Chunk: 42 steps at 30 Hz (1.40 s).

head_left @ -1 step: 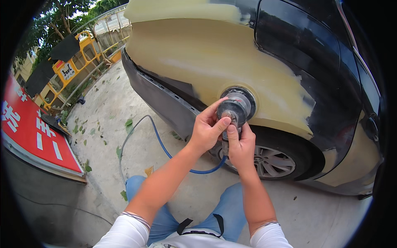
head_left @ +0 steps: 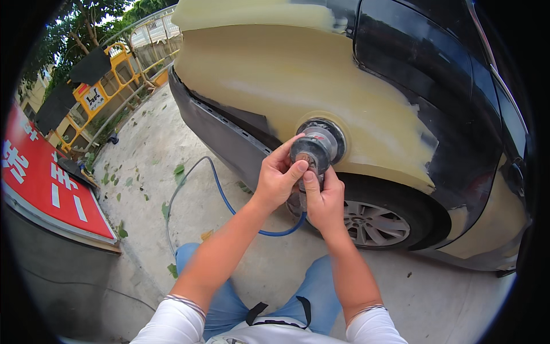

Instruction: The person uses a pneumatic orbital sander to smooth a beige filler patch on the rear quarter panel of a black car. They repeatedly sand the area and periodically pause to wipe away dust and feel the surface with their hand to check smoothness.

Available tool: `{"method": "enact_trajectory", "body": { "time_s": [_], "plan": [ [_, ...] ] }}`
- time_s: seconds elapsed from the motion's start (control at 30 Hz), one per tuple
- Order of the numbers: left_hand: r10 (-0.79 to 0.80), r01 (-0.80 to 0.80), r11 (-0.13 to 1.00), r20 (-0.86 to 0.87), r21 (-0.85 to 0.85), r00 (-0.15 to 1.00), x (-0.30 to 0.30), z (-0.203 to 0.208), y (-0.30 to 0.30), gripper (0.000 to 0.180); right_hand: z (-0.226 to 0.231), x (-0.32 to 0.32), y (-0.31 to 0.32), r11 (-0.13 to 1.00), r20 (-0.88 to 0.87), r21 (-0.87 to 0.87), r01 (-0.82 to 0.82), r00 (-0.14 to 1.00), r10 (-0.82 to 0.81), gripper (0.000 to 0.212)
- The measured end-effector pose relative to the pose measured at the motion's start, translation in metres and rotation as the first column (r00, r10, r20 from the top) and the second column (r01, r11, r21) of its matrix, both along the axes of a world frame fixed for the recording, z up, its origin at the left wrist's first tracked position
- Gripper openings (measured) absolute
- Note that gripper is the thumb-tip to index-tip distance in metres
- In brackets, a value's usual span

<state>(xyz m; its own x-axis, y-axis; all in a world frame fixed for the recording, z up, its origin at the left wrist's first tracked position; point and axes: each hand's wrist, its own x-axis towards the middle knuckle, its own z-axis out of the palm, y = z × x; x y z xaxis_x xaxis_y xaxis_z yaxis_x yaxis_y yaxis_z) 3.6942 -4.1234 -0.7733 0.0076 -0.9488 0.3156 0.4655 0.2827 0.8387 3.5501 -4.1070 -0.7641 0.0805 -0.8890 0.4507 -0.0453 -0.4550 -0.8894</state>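
Observation:
A round pneumatic sander (head_left: 318, 143) lies with its pad against the tan, filler-coated fender panel (head_left: 258, 74) of a dark car, just above the wheel arch. My left hand (head_left: 279, 176) grips the sander's body from the left, thumb on its near end. On the lower handle, my right hand (head_left: 325, 200) is closed, its thumb pointing up beside the left one. A blue air hose (head_left: 282, 233) runs from the handle's bottom and curves left over the ground. The pad's face is hidden against the panel.
The wheel (head_left: 375, 223) sits below the panel, and a loose-edged grey bumper (head_left: 223, 129) juts out at left. A red sign board (head_left: 54, 178) stands far left. Yellow barriers (head_left: 94, 97) line the back. Leaves lie scattered on the concrete (head_left: 140, 155).
Both hands and the sander have shifted slightly left along the panel, and the hose end has moved with them. The car stays in place.

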Motion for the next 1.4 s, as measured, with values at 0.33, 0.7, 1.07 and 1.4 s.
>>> {"method": "enact_trajectory", "body": {
  "time_s": [0.33,0.7,1.07,1.4],
  "plan": [
    [-0.060,0.054,0.996,0.096,0.067,0.994,0.030,0.005,0.001,0.062,-0.002,0.012,-0.007,0.999,-0.047,-0.030,-0.013,0.999,0.012,0.046],
    [0.190,-0.276,0.959,0.583,0.061,0.790,0.097,0.038,-0.002,0.058,-0.008,0.090,-0.054,0.996,-0.240,-0.056,-0.065,0.970,0.050,0.046],
    [0.063,-0.139,0.987,0.601,0.080,0.797,0.089,0.026,0.005,0.072,-0.023,0.074,-0.022,0.989,0.077,0.142,-0.031,0.997,0.021,0.052],
    [0.148,-0.206,0.978,0.613,0.025,0.776,0.108,0.029,-0.005,0.074,-0.022,0.097,-0.038,0.993,0.066,0.086,-0.080,0.995,0.075,0.046]
  ]
}}
